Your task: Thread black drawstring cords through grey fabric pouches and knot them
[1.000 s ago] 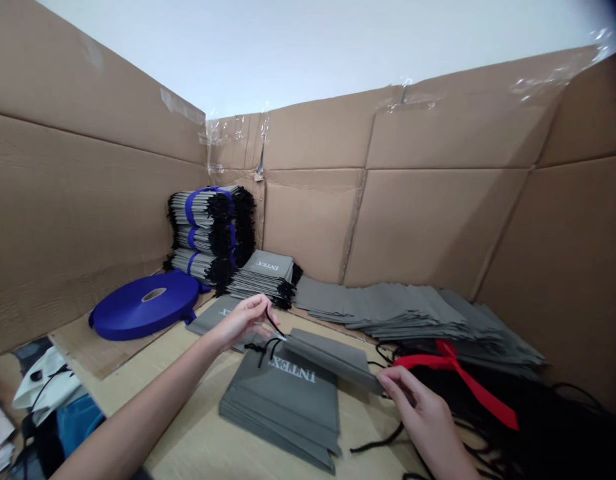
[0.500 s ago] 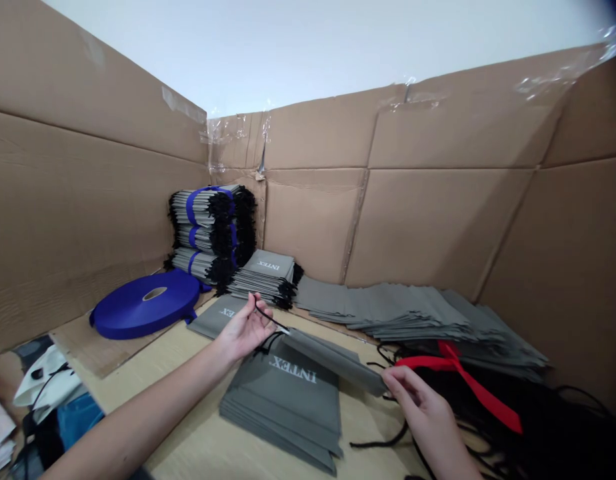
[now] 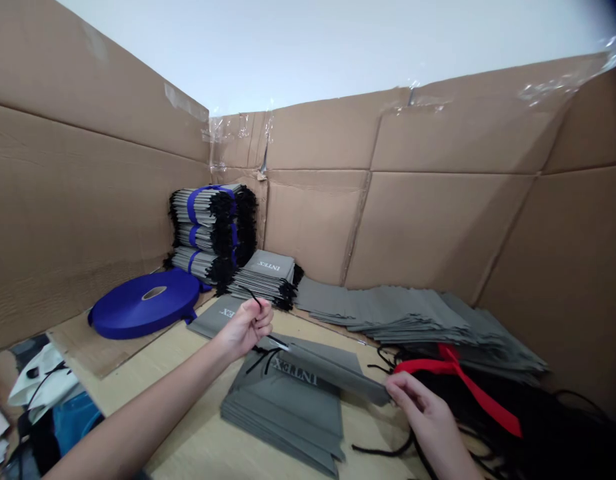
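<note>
My left hand (image 3: 247,326) is closed in a pinch on a thin black cord (image 3: 255,299) that runs to the near corner of a flat grey paper bag (image 3: 333,368). My right hand (image 3: 424,415) grips the same bag at its right end, holding it slightly above a pile of grey INTEX bags (image 3: 288,407) on the wooden table (image 3: 198,440). More black cord ends hang under the lifted bag's left corner.
Cardboard walls (image 3: 428,220) enclose the table. At the back left stand bundles of bags tied with blue ribbon (image 3: 211,230), a blue ribbon roll (image 3: 145,303) and a small bag stack (image 3: 268,277). A long row of grey bags (image 3: 403,313), a red ribbon (image 3: 458,377) and loose black cords (image 3: 538,427) lie right.
My left hand has pulled the black cord up and tightened into a fist-like pinch. The held bag has dropped slightly toward the pile. My right hand shifted a little lower.
</note>
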`<control>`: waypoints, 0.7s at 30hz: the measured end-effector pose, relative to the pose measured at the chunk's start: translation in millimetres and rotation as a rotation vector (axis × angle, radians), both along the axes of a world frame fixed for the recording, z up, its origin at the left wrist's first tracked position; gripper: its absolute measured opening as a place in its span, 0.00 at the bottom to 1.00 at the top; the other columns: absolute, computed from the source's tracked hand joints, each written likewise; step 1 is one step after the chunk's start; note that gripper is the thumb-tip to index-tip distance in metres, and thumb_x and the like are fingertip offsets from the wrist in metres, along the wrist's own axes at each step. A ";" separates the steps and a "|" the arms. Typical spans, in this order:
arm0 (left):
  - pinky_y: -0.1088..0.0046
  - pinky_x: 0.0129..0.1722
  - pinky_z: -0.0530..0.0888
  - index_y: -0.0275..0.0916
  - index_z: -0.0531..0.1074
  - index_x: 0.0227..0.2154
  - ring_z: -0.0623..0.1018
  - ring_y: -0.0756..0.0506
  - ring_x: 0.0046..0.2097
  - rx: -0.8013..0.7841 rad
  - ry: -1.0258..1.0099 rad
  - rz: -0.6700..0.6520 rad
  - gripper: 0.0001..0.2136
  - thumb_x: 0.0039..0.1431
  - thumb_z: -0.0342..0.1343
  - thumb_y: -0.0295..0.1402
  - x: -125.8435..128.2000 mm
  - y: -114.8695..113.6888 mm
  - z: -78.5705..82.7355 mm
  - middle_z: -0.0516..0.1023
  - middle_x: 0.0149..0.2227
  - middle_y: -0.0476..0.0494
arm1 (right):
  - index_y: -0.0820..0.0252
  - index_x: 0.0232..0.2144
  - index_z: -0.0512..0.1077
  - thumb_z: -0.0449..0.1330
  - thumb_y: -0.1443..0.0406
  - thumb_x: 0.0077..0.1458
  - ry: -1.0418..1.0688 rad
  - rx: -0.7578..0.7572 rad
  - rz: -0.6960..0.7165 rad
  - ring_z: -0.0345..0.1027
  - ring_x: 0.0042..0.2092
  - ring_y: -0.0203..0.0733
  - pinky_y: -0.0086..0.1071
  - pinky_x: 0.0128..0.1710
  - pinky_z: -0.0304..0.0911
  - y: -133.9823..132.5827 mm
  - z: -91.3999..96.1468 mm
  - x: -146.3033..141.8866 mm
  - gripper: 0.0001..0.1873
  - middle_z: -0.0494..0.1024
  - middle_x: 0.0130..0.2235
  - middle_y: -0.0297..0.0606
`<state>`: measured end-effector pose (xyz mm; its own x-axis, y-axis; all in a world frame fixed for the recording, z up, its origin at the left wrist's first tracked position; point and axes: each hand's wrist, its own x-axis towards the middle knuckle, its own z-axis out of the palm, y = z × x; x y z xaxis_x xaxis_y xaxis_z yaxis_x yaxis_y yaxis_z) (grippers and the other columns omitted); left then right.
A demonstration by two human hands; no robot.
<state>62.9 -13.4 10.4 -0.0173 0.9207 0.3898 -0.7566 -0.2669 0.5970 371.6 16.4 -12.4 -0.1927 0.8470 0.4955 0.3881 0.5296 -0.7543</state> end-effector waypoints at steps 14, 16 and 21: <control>0.74 0.35 0.62 0.38 0.73 0.35 0.66 0.48 0.32 0.498 1.338 0.627 0.15 0.58 0.40 0.21 -1.1 -5.4 -2.2 0.67 0.26 0.47 | 0.58 0.19 0.69 0.56 0.53 0.46 0.009 0.003 -0.020 0.59 0.24 0.38 0.27 0.23 0.57 14.7 -11.3 15.4 0.15 0.65 0.21 0.32; 0.74 0.35 0.63 0.37 0.73 0.34 0.67 0.48 0.33 0.500 1.337 0.631 0.16 0.57 0.39 0.20 0.5 -3.4 -6.3 0.69 0.26 0.46 | 0.58 0.19 0.68 0.56 0.53 0.46 0.009 0.003 -0.019 0.59 0.24 0.38 0.27 0.23 0.57 15.6 -11.3 15.4 0.15 0.65 0.21 0.32; 0.73 0.37 0.66 0.36 0.73 0.30 0.71 0.47 0.35 0.416 1.257 0.619 0.14 0.58 0.42 0.23 6.3 -0.8 -11.9 0.73 0.29 0.44 | 0.57 0.18 0.67 0.55 0.53 0.46 0.019 -0.009 -0.019 0.56 0.22 0.36 0.26 0.21 0.54 14.7 -10.0 14.3 0.16 0.62 0.20 0.30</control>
